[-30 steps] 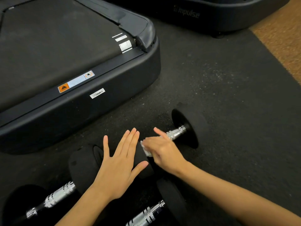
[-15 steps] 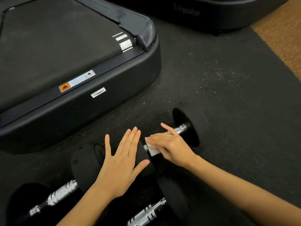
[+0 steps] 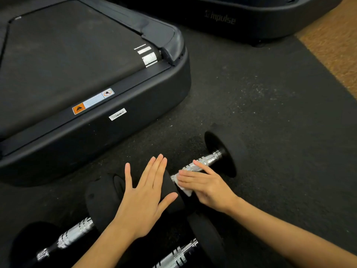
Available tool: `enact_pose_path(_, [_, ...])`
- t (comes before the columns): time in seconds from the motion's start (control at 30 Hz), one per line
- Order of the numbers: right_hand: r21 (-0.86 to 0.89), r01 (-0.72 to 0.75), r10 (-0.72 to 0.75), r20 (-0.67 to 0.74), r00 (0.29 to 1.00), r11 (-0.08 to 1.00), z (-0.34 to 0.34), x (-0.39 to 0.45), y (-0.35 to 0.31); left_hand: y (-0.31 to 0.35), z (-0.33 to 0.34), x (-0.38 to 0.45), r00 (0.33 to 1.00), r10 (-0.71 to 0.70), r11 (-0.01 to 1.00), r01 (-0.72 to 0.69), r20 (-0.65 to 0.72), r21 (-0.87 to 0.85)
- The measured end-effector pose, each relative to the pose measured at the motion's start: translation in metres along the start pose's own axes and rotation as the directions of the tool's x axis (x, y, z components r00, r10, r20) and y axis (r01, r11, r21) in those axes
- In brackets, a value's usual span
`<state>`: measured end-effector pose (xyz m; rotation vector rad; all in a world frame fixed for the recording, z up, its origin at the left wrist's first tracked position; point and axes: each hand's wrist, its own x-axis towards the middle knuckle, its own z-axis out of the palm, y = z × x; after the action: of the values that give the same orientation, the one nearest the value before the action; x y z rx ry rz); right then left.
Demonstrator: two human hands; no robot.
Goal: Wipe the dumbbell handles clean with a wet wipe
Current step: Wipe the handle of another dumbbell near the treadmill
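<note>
Left hand lies flat and spread on a weight; right hand presses a wipe onto the handle.

One camera only, worn on the person's head, looking forward and steeply down at the dark floor mat from close above. Both forearms enter from the bottom edge, at about 6 and 4 o'clock, so the hands sit just below the frame's middle. A treadmill fills the 10 o'clock area; a second machine base crosses 12 o'clock. Wide-angle lens bends the edges.
</note>
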<state>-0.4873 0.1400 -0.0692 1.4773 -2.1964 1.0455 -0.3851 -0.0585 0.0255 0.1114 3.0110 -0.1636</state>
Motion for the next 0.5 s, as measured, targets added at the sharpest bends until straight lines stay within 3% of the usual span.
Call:
enact_pose_path(0.07, [-0.007, -0.054, 0.053, -0.060, 0.997, 0.999, -0.011, -0.005, 0.001, 0.000, -0.003, 0.000, 1.000, -0.002, 1.000, 0.002, 0.009, -0.011])
enact_pose_path(0.17, [0.085, -0.243, 0.255, -0.191, 0.948, 0.966, -0.027, -0.011, -0.019, -0.002, -0.007, 0.000, 0.999, 0.006, 0.999, -0.004, 0.046, -0.040])
enact_pose_path(0.27, [0.306, -0.422, 0.504, -0.275, 0.819, 0.853, -0.044, -0.013, -0.044, 0.001, -0.017, 0.006, 1.000, -0.002, 0.979, 0.001, -0.003, -0.203])
enact_pose_path(0.37, [0.474, -0.532, 0.688, -0.256, 0.679, 0.701, -0.055, -0.011, -0.061, 0.022, -0.033, 0.011, 0.995, -0.036, 0.896, -0.010, -0.094, -0.445])
enact_pose_path(0.5, [0.711, -0.504, 0.829, -0.204, 0.521, 0.491, -0.061, -0.005, -0.068, 0.073, -0.051, 0.016, 0.996, -0.056, 0.723, -0.009, -0.071, -0.691])
